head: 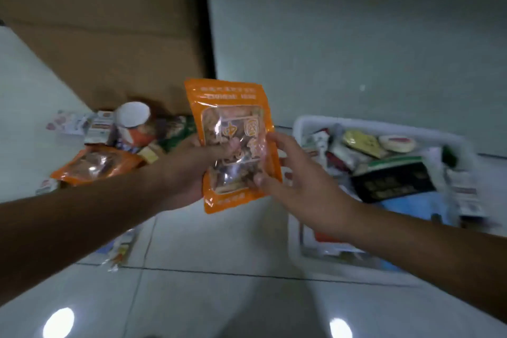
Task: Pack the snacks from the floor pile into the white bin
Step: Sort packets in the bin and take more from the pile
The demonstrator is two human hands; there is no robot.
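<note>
1. Head view, the hold: an orange plastic snack pouch with a clear window (233,143) is held in the air in front of the person, between the floor pile of snack packets (123,134) on the left and the white plastic bin (297,125) on the right.
2. The left grip (189,170), a bare hand, is curled round the pouch's left edge, with its thumb over the window.
3. The right grip (301,181) has its thumb on the lower front and its fingers reaching behind the right edge, closing lightly on it. This looks like a handover towards the bin side.
4. Placement: the bin is already partly filled with assorted packets, and it sits just right of the hands, so the carry is short.
5. A second orange pouch (93,164) lies flat at the near edge of the pile, in front of a brown cardboard box (104,30) standing on the pale tiled floor (219,255).
6. Heading: the held pouch stands upright with its printed face to the camera. Its long axis runs bottom to top, and the sealed header points up and away, leaning a little left.
</note>
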